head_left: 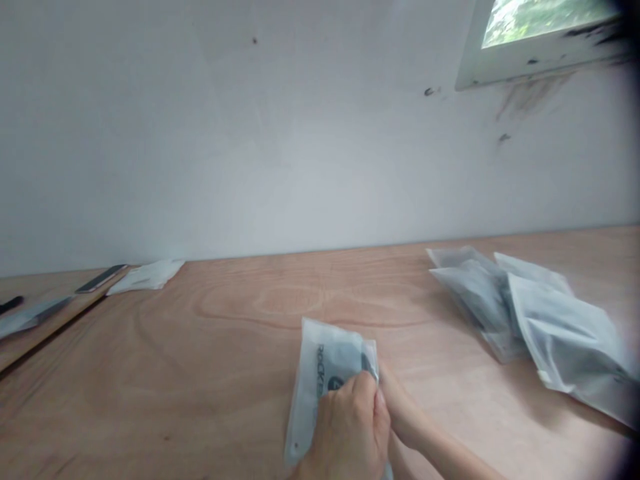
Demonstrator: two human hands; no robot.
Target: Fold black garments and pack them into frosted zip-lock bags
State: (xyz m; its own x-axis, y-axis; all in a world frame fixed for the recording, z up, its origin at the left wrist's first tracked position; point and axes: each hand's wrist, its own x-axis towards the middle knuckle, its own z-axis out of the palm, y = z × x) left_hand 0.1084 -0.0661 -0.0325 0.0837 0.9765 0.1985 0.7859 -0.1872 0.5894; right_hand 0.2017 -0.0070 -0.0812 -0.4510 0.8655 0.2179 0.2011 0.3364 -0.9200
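Observation:
A frosted plastic bag (310, 380) with dark printed lettering stands tilted at the bottom centre, above the wooden table. My left hand (350, 420) is closed on the bag's right side, its knuckles toward the camera. Just behind it, my right hand (397, 407) reaches in from the lower right and meets the same edge of the bag. The fingers of my right hand are mostly hidden behind the left hand and the bag, so its grip cannot be made out. Something dark shows through the plastic near the bag's upper right edge.
Several filled frosted bags (565, 333) lie overlapping at the right of the wooden table (200, 387). At the far left are white papers (147, 276), a phone-like dark object (101, 279) and another plastic packet (35, 316). A white wall (250, 147) runs behind the table.

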